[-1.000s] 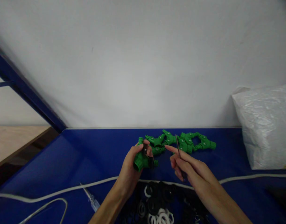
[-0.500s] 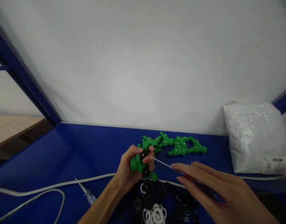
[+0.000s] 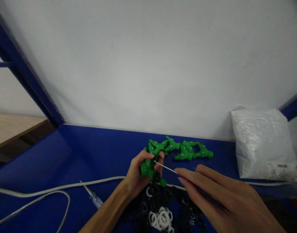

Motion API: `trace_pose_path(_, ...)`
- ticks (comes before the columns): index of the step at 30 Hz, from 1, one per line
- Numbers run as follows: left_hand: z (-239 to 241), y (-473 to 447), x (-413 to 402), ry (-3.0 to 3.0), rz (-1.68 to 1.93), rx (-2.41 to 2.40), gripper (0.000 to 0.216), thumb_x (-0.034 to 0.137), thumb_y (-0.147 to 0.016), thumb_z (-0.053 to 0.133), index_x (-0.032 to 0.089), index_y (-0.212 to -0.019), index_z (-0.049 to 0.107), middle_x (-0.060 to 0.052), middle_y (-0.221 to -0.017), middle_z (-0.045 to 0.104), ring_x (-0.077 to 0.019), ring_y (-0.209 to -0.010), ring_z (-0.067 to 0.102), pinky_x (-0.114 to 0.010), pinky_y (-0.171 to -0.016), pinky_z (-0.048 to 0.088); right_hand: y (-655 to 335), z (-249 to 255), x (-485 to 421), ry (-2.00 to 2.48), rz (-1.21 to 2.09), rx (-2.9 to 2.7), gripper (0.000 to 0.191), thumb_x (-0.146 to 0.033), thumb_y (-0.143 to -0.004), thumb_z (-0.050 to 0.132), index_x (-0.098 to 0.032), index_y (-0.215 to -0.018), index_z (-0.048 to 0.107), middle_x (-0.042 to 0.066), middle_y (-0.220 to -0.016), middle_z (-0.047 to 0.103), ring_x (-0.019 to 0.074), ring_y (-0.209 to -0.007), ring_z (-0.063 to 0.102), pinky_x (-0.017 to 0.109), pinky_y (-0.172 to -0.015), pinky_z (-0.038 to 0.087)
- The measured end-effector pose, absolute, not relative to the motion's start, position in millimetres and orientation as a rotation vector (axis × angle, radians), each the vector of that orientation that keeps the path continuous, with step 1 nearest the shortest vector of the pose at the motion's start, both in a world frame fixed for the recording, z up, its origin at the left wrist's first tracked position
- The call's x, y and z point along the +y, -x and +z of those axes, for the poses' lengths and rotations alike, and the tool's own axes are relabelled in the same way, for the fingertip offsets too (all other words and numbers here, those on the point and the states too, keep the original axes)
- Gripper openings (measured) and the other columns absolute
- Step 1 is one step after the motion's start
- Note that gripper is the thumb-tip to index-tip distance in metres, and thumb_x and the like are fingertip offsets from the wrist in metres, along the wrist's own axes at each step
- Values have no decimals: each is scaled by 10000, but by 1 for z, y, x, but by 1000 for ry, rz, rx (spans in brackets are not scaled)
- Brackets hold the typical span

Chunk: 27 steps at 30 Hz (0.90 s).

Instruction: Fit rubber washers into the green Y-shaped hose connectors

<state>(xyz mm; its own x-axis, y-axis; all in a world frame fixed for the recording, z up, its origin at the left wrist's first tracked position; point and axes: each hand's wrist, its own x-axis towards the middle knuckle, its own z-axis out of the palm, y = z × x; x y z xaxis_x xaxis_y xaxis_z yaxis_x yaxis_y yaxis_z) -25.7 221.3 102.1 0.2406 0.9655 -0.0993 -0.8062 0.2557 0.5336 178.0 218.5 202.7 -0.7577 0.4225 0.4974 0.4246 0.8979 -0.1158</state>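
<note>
My left hand [image 3: 136, 174] is closed around a green Y-shaped hose connector [image 3: 148, 170] with black knobs on it. One black knob [image 3: 156, 177] faces me near the lower branch. In my right hand [image 3: 218, 191] is a screwdriver [image 3: 166, 167], its thin metal shaft pointing left. The shaft's tip meets the upper black knob, at what looks like its screw. My right fingers hide most of the handle. Just below the connector lies a pile of white rings [image 3: 163, 218] and black rings [image 3: 154, 204].
More green Y connectors [image 3: 187, 152] lie behind my hands on the blue table [image 3: 97, 145]. A second, clear-handled screwdriver [image 3: 96, 199] is left of my forearm, near a pale cable [image 3: 51, 189]. Small screws [image 3: 192, 220] lie among black parts. A white plastic package [image 3: 264, 145] stands at right.
The screwdriver tip has moved left from beside the connector onto its upper black knob. My left hand and the connector appear slightly further right in the view.
</note>
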Motion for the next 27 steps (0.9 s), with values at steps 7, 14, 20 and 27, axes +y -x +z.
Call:
trace_pose_path(7, 106, 25, 220, -451, 1311, 516, 290, 310, -764, 579, 80, -888, 705, 7, -592, 463, -141, -561, 453, -271, -608, 412, -174, 206, 219, 604, -29, -2541, 315, -153, -1023, 475, -258, -1026, 772, 38, -825, 781, 141, -612, 712, 193, -528, 547)
trace_pose_path(14, 108, 25, 220, -443, 1311, 555, 292, 314, -759, 591, 81, -889, 708, 8, -593, 470, -137, -561, 448, -269, -605, 408, -173, 207, 219, 576, -61, -2524, 306, -122, -995, 510, -270, -1048, 772, 36, -881, 800, 154, -665, 741, 204, -568, 576)
trace_pose_path(20, 108, 26, 221, -454, 1321, 590, 298, 318, -756, 600, 84, -902, 714, 5, -605, 490, -134, -568, 453, -265, -608, 408, -173, 205, 220, 617, -47, -2534, 344, -113, -1000, 477, -265, -1109, 765, 44, -853, 795, 162, -638, 737, 216, -543, 578)
trace_pose_path(27, 109, 24, 220, -465, 1336, 613, 300, 321, -758, 604, 88, -905, 720, 6, -607, 492, -136, -577, 450, -272, -617, 416, -172, 207, 221, 558, -109, -2550, 359, -87, -1003, 470, -264, -1074, 774, 45, -894, 793, 149, -674, 735, 209, -573, 573)
